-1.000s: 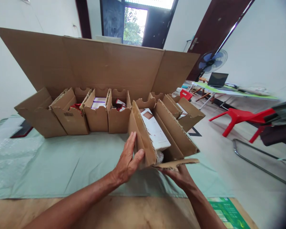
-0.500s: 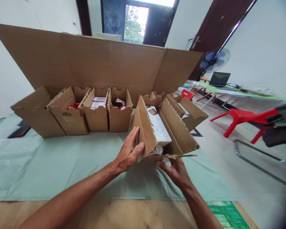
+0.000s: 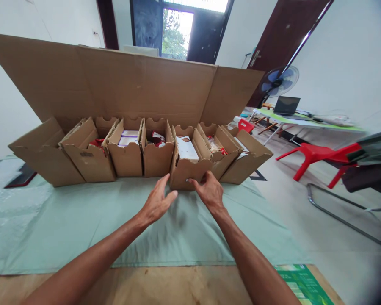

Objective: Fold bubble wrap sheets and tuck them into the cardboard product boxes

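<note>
A cardboard bin (image 3: 190, 171) with a white box (image 3: 186, 148) inside stands upright in the row, its front jutting a little toward me. My right hand (image 3: 209, 191) is at the bin's lower front right corner, thumb against the front wall and fingers bent by the side. Close to the bin's left front edge, my left hand (image 3: 157, 202) has its thumb and fingers apart and holds nothing. To the right is a bin (image 3: 224, 159) with red and clear packets; to the left, another bin (image 3: 158, 163) contains dark red packets.
More cardboard bins (image 3: 127, 163) line the green cloth (image 3: 114, 228), with a tall cardboard panel (image 3: 139, 80) behind. Bubble wrap (image 3: 15, 220) and a dark flat object (image 3: 20, 176) lie left. A red stool (image 3: 311, 156) and a laptop table (image 3: 317, 120) are at right.
The bin with the white box has moved from tilted and raised to upright in the row. My left hand has come off its side; my right hand has moved up to its front.
</note>
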`<action>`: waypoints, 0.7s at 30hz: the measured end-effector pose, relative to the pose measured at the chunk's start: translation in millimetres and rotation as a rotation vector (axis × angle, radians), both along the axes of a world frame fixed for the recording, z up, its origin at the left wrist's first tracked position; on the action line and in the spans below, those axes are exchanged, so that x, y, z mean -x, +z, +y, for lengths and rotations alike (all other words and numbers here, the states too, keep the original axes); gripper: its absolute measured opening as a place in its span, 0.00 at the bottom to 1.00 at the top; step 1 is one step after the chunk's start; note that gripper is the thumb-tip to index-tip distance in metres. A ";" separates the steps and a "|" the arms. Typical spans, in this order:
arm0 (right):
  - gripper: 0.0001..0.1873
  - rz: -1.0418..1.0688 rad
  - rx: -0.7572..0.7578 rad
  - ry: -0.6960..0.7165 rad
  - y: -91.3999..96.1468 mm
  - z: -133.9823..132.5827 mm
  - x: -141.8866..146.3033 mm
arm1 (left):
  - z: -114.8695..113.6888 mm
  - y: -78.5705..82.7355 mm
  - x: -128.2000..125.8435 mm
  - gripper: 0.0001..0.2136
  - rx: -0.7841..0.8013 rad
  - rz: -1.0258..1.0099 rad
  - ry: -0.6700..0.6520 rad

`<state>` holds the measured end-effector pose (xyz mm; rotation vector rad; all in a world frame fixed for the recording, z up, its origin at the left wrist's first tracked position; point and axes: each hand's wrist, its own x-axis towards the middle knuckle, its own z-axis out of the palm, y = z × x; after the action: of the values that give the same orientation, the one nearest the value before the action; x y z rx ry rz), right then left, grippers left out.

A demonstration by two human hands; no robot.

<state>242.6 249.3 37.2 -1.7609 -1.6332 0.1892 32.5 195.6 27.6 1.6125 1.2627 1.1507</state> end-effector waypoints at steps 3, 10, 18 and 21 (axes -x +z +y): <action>0.20 -0.040 0.019 -0.039 -0.1 7.2 -0.1 | -30.1 -3.8 26.0 0.27 -0.014 0.151 -0.060; 0.19 -0.073 0.046 -0.050 6.8 -7.8 -6.7 | -95.9 -19.4 99.0 0.18 -0.131 0.495 -0.025; 0.18 -0.112 0.053 0.355 7.9 -31.7 39.7 | -107.3 -57.0 121.2 0.14 -0.244 0.452 0.216; 0.20 -0.123 0.029 0.348 10.3 -9.2 50.2 | -106.1 -62.4 118.4 0.13 -0.284 0.426 0.258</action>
<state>192.4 240.1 47.5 -1.5228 -2.0290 0.2708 -85.9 89.6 -34.8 2.0263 1.6778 1.2251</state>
